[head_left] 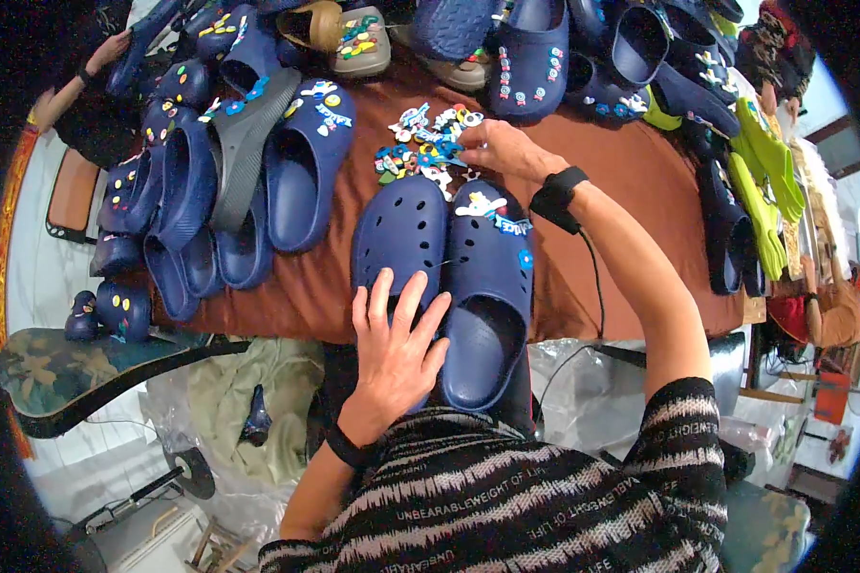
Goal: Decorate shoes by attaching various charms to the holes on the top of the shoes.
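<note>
Clog (387,239), navy, charmless, mid-frame, probably light, springy foam best gripped by its sides, under splayed left hand (394,358); right hand (511,153), grasp unclear, at upper-centre charms (435,153).

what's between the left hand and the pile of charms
In the head view, the holed toe of the navy clog without charms lies between the left hand and the pile of charms.

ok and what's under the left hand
The left hand rests on a navy clog, whose toe, with its rows of holes, shows uncovered. The hand hides most of the foot opening, so the inside there cannot be seen.
</note>
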{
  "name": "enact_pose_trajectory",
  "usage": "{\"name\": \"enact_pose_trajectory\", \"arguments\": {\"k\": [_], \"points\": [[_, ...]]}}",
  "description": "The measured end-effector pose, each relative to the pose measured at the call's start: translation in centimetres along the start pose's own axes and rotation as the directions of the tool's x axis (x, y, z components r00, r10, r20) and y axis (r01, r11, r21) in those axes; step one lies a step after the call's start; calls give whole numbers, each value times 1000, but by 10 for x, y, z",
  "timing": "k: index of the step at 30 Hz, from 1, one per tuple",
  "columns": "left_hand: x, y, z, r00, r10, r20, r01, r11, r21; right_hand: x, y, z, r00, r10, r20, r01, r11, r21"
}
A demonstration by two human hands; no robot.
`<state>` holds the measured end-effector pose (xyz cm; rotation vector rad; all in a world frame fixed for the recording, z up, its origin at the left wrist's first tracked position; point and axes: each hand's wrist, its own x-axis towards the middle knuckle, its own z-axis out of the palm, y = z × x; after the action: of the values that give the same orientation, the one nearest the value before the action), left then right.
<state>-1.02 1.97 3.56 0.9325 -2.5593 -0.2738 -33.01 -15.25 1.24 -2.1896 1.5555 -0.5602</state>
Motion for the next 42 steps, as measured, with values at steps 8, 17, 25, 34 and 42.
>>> {"name": "enact_pose_trajectory", "arguments": {"k": [8, 17, 25, 34, 42], "points": [[2, 1, -1, 1000, -5, 2, 5, 1000, 13, -95, -35, -21, 980, 196, -22, -154, 830, 537], [3, 4, 0, 1000, -19, 2, 18, 998, 66, -205, -66, 3, 913, 349, 212, -329, 319, 889], [4, 7, 0, 999, -30, 16, 29, 998, 57, -195, -68, 14, 929, 309, 205, -322, 397, 860], [2, 4, 2, 1000, -3, -8, 3, 998, 55, -190, -72, 21, 922, 363, 133, -306, 474, 825], [3, 5, 0, 1000, 13, 0, -13, 999, 46, -179, -68, 10, 932, 321, 169, -346, 646, 680]]}}
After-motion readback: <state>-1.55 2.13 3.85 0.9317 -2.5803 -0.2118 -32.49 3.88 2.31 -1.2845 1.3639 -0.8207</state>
